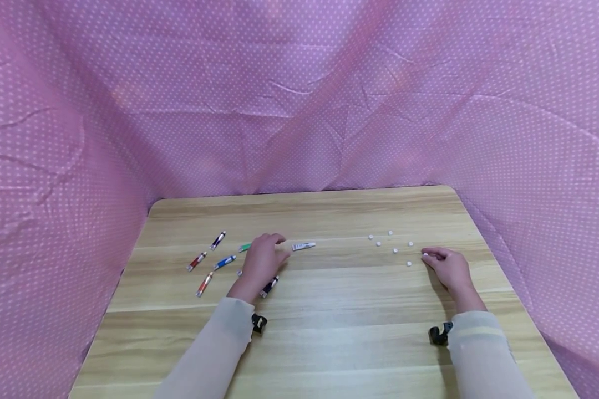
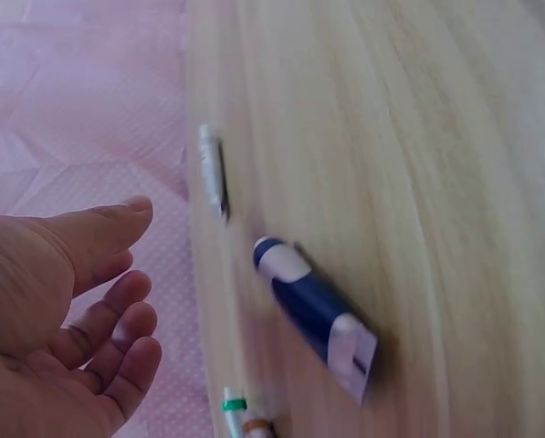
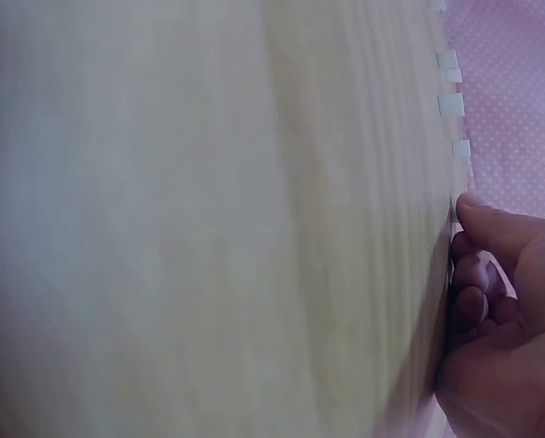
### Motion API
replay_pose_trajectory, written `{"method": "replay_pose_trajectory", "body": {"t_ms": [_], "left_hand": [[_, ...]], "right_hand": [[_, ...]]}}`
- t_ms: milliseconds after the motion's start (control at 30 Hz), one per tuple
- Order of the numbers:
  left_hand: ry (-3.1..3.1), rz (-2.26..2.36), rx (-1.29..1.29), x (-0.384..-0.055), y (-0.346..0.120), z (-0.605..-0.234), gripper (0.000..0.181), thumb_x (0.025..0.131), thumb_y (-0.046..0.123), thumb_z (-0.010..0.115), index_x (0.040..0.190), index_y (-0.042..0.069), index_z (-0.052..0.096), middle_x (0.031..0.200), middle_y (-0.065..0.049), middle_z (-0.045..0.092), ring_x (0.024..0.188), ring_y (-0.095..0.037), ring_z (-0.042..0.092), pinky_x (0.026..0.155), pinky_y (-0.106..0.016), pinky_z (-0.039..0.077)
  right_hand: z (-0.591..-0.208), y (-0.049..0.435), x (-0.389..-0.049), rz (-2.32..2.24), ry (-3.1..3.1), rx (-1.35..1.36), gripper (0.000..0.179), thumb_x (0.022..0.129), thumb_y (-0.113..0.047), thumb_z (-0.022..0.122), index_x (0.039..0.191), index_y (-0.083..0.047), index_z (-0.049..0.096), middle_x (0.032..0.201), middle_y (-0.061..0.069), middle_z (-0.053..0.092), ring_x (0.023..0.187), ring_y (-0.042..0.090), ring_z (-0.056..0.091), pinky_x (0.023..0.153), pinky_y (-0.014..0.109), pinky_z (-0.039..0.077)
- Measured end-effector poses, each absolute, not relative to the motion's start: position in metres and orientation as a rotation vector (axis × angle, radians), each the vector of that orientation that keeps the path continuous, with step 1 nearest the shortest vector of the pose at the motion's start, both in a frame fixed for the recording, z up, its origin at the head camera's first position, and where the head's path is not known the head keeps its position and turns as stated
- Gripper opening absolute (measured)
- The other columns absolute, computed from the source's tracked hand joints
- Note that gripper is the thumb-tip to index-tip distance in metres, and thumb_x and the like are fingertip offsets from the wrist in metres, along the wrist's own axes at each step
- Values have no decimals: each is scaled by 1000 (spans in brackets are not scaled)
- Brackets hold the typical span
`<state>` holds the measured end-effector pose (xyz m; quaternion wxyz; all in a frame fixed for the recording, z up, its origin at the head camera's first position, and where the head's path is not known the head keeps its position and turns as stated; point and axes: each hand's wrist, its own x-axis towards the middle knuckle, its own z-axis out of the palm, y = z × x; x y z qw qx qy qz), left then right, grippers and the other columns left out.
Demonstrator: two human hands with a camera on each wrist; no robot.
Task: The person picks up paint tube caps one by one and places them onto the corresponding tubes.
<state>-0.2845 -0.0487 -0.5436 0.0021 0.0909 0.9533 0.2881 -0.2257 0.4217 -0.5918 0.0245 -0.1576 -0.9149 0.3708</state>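
Note:
My left hand (image 1: 262,260) hovers over a group of small paint tubes, its fingers loosely bent and holding nothing. Just past its fingertips lies a white tube (image 1: 303,246). A dark blue tube (image 2: 316,306) shows beside the hand in the left wrist view, and a green tube (image 1: 245,247) is partly covered by it. On the right, my right hand (image 1: 451,271) pinches a small white cap (image 1: 426,254) between thumb and forefinger, close to the tabletop. Several similar white caps (image 1: 395,251) are scattered to the left of that hand.
Farther left on the wooden table (image 1: 329,332) lie a purple tube (image 1: 218,240), a red tube (image 1: 197,261), a blue tube (image 1: 225,262) and an orange tube (image 1: 204,284). A pink dotted cloth (image 1: 299,111) hangs around the table's back and sides.

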Motion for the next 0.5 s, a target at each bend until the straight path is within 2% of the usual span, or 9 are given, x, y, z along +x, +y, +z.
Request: {"method": "replay_pose_trajectory", "body": {"t_ms": [133,233,500], "left_hand": [[2986,900,240,-276,-56,-541,41,98,28,83,135,12,72,133,-10,74,127,-33,67,111,-49,56],[2974,894,223,-271,-60,-541,41,99,28,82,135,12,72,134,-9,73,128,-32,67,111,-50,56],[2954,908,167,-256,-72,-540,42,100,31,80,136,11,71,133,-10,74,125,-32,69,108,-50,57]], "right_hand": [[-590,422,-224,1161,-2843,-502,31,108,-23,68,133,-5,75,133,25,74,127,43,66,101,46,53],[-589,422,-224,1167,-2847,-512,32,109,-22,67,134,-4,74,136,25,73,133,47,63,110,57,50],[-592,422,-224,1178,-2849,-498,32,109,-21,67,134,-3,74,141,27,69,142,50,57,118,62,44]]}}
